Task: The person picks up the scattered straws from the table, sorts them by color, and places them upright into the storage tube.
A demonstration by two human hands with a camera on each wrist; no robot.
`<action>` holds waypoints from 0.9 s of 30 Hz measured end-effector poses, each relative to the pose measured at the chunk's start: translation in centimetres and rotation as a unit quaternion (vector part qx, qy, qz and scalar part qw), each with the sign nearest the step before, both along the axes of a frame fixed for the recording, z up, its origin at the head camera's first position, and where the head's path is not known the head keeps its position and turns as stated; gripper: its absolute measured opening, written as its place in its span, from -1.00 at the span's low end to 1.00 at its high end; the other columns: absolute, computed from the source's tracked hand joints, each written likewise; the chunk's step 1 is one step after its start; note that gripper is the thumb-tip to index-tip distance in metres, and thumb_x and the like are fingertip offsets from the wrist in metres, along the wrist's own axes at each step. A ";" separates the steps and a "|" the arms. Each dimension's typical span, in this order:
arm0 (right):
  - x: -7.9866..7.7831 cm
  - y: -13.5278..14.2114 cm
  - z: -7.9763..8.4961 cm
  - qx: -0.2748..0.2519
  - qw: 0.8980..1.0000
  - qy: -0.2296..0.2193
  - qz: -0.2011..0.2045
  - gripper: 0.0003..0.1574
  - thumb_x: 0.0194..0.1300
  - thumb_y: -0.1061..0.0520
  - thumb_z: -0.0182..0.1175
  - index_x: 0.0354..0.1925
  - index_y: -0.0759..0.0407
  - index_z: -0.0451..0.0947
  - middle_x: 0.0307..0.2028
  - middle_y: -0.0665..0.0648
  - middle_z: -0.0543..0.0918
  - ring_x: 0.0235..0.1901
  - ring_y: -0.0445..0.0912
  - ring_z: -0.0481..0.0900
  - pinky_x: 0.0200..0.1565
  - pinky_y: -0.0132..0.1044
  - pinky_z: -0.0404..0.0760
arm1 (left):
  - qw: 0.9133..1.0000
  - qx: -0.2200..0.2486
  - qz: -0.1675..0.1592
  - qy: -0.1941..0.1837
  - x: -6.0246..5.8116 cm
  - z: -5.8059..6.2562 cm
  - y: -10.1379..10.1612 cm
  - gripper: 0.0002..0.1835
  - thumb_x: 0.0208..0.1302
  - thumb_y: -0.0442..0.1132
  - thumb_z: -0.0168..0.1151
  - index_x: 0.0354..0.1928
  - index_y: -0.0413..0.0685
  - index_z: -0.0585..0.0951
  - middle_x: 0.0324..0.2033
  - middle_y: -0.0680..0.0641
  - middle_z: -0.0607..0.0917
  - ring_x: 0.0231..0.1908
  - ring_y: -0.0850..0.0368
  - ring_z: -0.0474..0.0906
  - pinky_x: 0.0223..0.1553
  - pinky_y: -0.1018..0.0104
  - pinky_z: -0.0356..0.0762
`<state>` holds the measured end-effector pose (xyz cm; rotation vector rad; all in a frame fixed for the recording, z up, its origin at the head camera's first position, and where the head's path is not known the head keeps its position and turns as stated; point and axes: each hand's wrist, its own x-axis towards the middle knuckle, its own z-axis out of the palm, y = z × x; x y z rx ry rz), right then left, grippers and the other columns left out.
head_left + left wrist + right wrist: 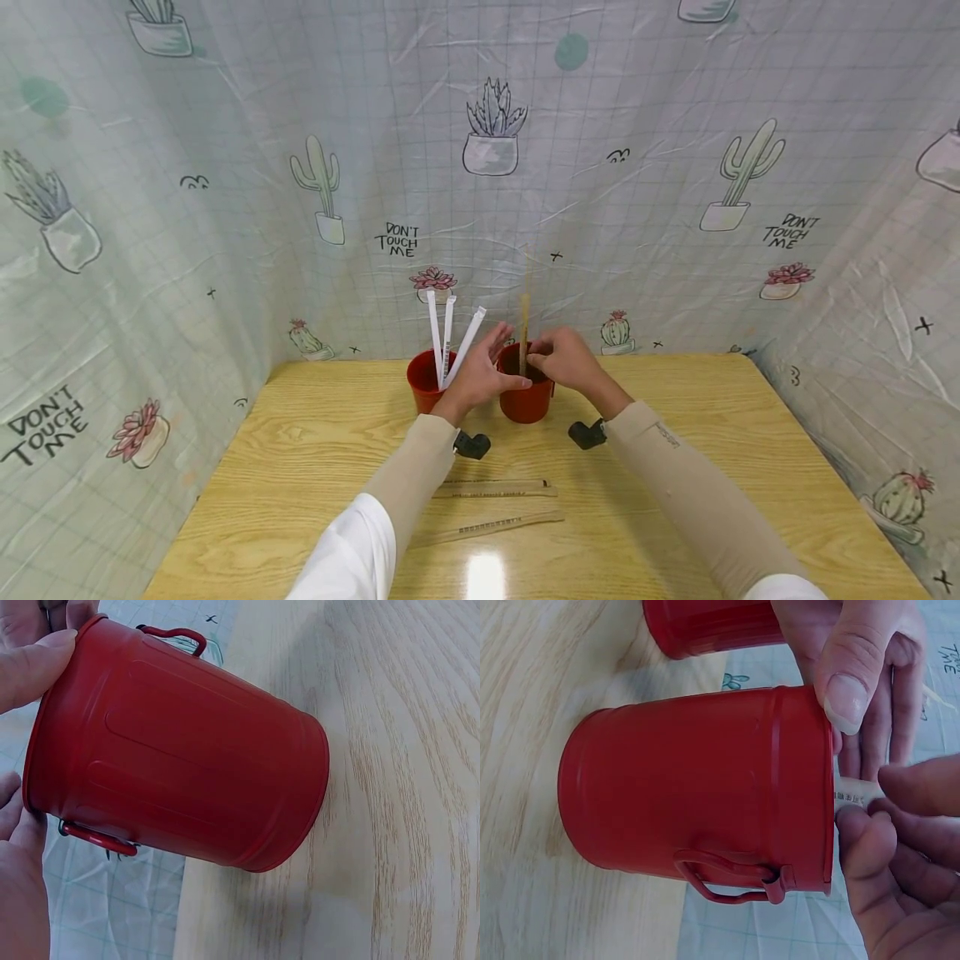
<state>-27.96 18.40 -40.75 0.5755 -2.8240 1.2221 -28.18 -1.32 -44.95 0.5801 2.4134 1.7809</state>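
My right hand [566,358] pinches a slim brown paper-wrapped stick [524,321], upright in the right red bucket [525,406]. In the right wrist view, printing shows on the stick [851,793] between thumb and fingers. My left hand [480,375] holds that bucket at its rim, the thumb on the near side and the fingers extended at the left. The bucket [187,742] stands on the table with small side handles. Its inside is mostly hidden. Several white paper-wrapped sticks [447,333] lean in the left red bucket [423,385], partly behind my left hand.
Brown printed paper-wrapped sticks [498,527] lie on the wooden table [322,467] before the buckets, partly under my left forearm. Black wrist devices [471,446] hang beneath both wrists. A fabric backdrop [525,208] with cactus drawings rises at the table's back edge.
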 end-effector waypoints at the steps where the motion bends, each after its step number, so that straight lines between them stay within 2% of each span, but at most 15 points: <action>1: 0.1 0.1 0.0 0.004 1.000 0.004 -0.006 -0.79 0.42 0.19 0.27 -0.16 0.32 0.77 -0.24 0.24 0.82 -0.29 0.01 0.73 -0.22 -0.13 0.77 | 1.000 0.000 0.000 0.000 0.0 -0.1 0.0 0.21 0.09 -0.30 0.60 0.68 -0.06 0.02 0.63 -0.02 0.24 0.63 -0.05 0.14 0.59 0.00 0.24; 4: 1.1 0.2 -0.1 -0.012 1.000 0.018 -0.020 -0.80 0.41 0.21 0.28 -0.14 0.33 0.76 -0.23 0.23 0.82 -0.26 0.02 0.74 -0.21 -0.14 0.77 | 1.000 -0.001 0.001 -0.005 0.0 -0.2 -0.1 0.21 0.09 -0.28 0.60 0.68 -0.05 0.02 0.63 -0.02 0.24 0.63 -0.04 0.14 0.60 0.00 0.23; 7: 2.8 0.3 -0.6 -0.067 0.997 0.016 -0.026 -0.84 0.39 0.24 0.32 -0.16 0.31 0.76 -0.25 0.25 0.81 -0.32 0.01 0.71 -0.28 -0.19 0.74 | 1.000 -0.004 0.000 -0.008 0.0 -0.2 -0.1 0.22 0.08 -0.26 0.61 0.68 -0.04 0.02 0.63 -0.01 0.24 0.63 -0.03 0.14 0.60 0.00 0.24; 10: 5.0 0.3 -1.7 -0.131 0.991 -0.024 -0.014 -0.87 0.38 0.25 0.34 -0.17 0.31 0.76 -0.24 0.26 0.80 -0.35 -0.03 0.65 -0.29 -0.24 0.70 | 1.000 -0.010 0.000 -0.002 -0.2 -0.1 -0.1 0.21 0.09 -0.25 0.61 0.67 -0.06 0.03 0.63 -0.01 0.25 0.63 -0.03 0.14 0.60 0.01 0.22; 15: 7.8 0.0 -5.4 -0.180 0.975 -0.124 0.033 -0.78 0.37 0.26 0.35 -0.10 0.42 0.73 -0.19 0.30 0.80 -0.29 -0.13 0.64 -0.21 -0.33 0.71 | 1.000 -0.016 0.006 0.006 -0.4 0.1 -0.2 0.20 0.08 -0.24 0.61 0.67 -0.07 0.05 0.62 -0.01 0.27 0.62 -0.04 0.18 0.61 0.00 0.21; 17: 8.5 -0.3 -7.2 -0.184 0.968 -0.161 0.050 -0.75 0.35 0.27 0.37 -0.09 0.47 0.72 -0.19 0.35 0.80 -0.30 -0.15 0.66 -0.23 -0.32 0.71 | 1.000 -0.016 0.007 0.003 -0.4 0.2 -0.3 0.20 0.08 -0.23 0.62 0.67 -0.06 0.06 0.62 -0.02 0.27 0.61 -0.05 0.19 0.61 -0.01 0.22; 20: 9.1 -0.6 -9.1 -0.176 0.963 -0.193 0.061 -0.76 0.31 0.28 0.40 -0.11 0.45 0.73 -0.21 0.35 0.80 -0.33 -0.17 0.65 -0.27 -0.31 0.69 | 1.000 -0.018 0.008 -0.001 -0.4 0.2 -0.3 0.19 0.08 -0.23 0.61 0.67 -0.05 0.06 0.62 -0.02 0.27 0.62 -0.05 0.18 0.60 -0.02 0.22; 27: 9.2 -0.8 -10.5 -0.133 0.972 -0.185 0.060 -0.85 0.24 0.27 0.45 -0.20 0.31 0.79 -0.31 0.21 0.80 -0.41 -0.17 0.57 -0.37 -0.39 0.59 | 1.000 -0.026 0.007 0.000 -0.3 0.1 -0.2 0.18 0.09 -0.20 0.61 0.66 -0.05 0.07 0.61 -0.01 0.28 0.62 -0.05 0.19 0.60 -0.01 0.23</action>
